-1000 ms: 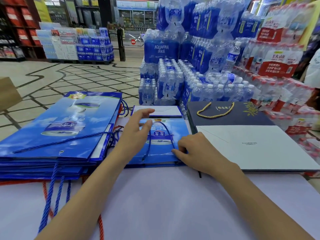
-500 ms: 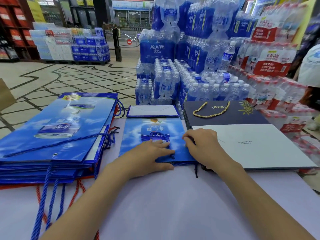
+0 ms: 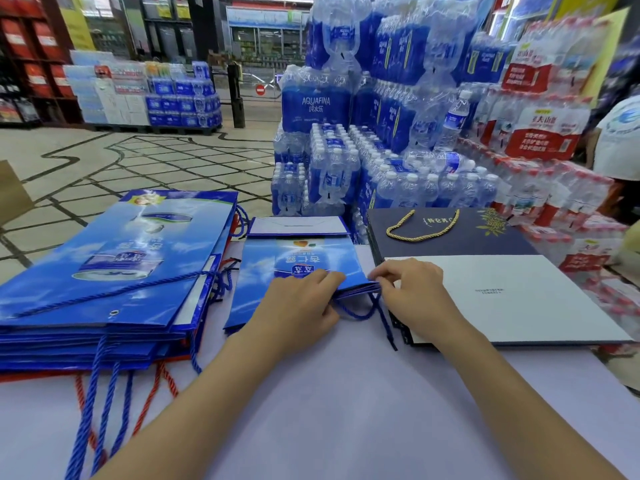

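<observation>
A small flat blue paper gift bag [image 3: 277,268] with a sky print lies in the middle of the white table [image 3: 346,403]. My left hand [image 3: 298,306] grips its near edge, fingers over the top and thumb underneath. My right hand [image 3: 412,292] pinches the bag's near right corner, which is raised off the table. The bag's blue cord handle [image 3: 374,313] dangles out below the lifted edge, between my hands.
A stack of large flat blue bags [image 3: 114,271] lies at the left, cords hanging over the table's edge. A dark navy bag with a gold cord [image 3: 450,233] and white flap lies at the right. Shrink-wrapped water bottle packs [image 3: 363,133] tower behind. A person's shoulder [image 3: 620,140] shows far right.
My left hand drew back from the bag's far part to its near edge. Both hands took hold of that edge and raised it, and the cord handle now hangs free.
</observation>
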A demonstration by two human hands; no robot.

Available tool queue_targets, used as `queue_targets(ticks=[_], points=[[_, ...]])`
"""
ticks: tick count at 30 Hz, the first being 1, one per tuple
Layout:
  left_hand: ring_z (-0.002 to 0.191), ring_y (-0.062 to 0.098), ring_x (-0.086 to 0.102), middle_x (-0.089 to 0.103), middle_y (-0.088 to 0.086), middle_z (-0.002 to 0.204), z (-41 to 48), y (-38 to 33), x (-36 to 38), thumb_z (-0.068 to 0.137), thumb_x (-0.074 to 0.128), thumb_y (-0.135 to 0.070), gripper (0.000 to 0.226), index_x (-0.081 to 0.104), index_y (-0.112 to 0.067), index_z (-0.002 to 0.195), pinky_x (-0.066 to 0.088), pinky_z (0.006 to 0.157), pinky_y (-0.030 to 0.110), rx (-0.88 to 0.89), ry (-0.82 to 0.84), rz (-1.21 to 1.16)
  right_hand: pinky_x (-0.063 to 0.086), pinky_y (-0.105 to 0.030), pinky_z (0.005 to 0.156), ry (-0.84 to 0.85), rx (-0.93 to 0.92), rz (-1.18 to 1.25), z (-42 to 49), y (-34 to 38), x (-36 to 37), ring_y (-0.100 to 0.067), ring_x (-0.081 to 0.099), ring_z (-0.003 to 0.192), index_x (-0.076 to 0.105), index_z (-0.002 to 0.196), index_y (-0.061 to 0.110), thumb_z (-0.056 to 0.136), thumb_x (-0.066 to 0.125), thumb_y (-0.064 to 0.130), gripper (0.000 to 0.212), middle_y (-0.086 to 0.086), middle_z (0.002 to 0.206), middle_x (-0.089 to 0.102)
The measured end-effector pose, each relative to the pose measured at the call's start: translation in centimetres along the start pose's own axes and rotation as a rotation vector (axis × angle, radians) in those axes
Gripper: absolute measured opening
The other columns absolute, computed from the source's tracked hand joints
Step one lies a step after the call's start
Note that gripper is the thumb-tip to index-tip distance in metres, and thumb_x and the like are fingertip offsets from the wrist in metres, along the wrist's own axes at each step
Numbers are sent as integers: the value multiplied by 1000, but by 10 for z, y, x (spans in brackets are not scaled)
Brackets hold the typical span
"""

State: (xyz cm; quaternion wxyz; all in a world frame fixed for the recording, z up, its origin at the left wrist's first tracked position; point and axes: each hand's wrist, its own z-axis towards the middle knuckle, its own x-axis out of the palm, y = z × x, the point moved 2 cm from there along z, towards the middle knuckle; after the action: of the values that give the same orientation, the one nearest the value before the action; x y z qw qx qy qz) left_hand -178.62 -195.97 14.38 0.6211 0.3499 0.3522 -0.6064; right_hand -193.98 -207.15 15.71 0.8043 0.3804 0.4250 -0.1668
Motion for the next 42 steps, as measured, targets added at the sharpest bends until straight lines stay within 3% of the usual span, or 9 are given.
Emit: queue_targets(ticks=[8, 12, 16, 22, 26, 30, 33, 38, 42], points=[[90, 31, 64, 67, 4, 107, 2, 14, -7, 93, 42, -28, 34, 62, -14, 117, 53, 70, 41, -127, -230, -253, 46, -30, 84, -71, 105, 301, -5, 7, -8, -12, 61, 92, 63, 120, 29, 95, 59, 26, 25, 13, 87, 70], [72, 1, 49, 53, -12, 81, 5, 7, -37, 100, 45, -12, 10, 51, -18, 106, 36, 64, 14, -317, -514, -648, 54, -33, 78, 21, 73, 323, -8, 19, -6, -7, 66, 79, 71, 102, 28, 89, 64, 42, 19, 10, 78, 72], [69, -5, 49, 49, -13, 82, 7, 4, -50, 103, 39, -12, 4, 42, -15, 103, 37, 63, 9, -493, -689, -861, 57, -36, 79, 255, 50, 362, -18, 39, 6, -6, 67, 70, 66, 117, 27, 87, 66, 51, 39, 7, 82, 73], [96, 5, 65, 64, -13, 108, 8, 4, -48, 105, 38, -23, 17, 46, -23, 120, 53, 76, 22, -674, -843, -1337, 61, -33, 68, 451, 213, 482, -27, 67, 19, -16, 72, 64, 43, 138, 29, 83, 71, 52, 65, 3, 84, 74], [101, 14, 66, 66, -6, 109, 10, 8, -48, 104, 41, -24, 14, 52, -25, 113, 54, 81, 34, -720, -917, -1508, 59, -41, 84, 474, 359, 787, -25, 70, 28, -19, 74, 79, 16, 146, 42, 79, 77, 46, 91, -1, 107, 70], [105, 19, 65, 66, -3, 109, 10, 18, -46, 94, 51, -18, 17, 54, -26, 109, 54, 92, 48, -726, -903, -1500, 61, -34, 77, 225, 407, 1076, -20, 64, 20, -13, 73, 78, 27, 147, 26, 81, 78, 9, 85, 1, 98, 69], [95, 17, 65, 65, 0, 106, 9, 22, -48, 87, 55, -5, 37, 49, -15, 122, 59, 76, 40, -773, -835, -1459, 54, -25, 56, 70, 319, 1068, -9, 51, 0, -10, 65, 77, 37, 144, 19, 86, 68, -3, 70, -4, 110, 66], [81, 24, 69, 61, 14, 112, 6, 25, -37, 88, 59, -5, 42, 42, -16, 125, 60, 65, 36, -1034, -614, -1581, 47, -22, 86, -67, 329, 745, 2, 18, -18, -9, 58, 111, 45, 145, 22, 88, 61, 0, 64, 9, 139, 51], [94, 22, 64, 59, 2, 113, 2, 33, -27, 85, 63, -25, 33, 49, -27, 115, 53, 78, 36, -980, -352, -943, 41, -19, 66, 26, 346, 501, 5, 1, -19, -4, 50, 77, 48, 142, 31, 87, 58, 6, 61, 9, 110, 51]])
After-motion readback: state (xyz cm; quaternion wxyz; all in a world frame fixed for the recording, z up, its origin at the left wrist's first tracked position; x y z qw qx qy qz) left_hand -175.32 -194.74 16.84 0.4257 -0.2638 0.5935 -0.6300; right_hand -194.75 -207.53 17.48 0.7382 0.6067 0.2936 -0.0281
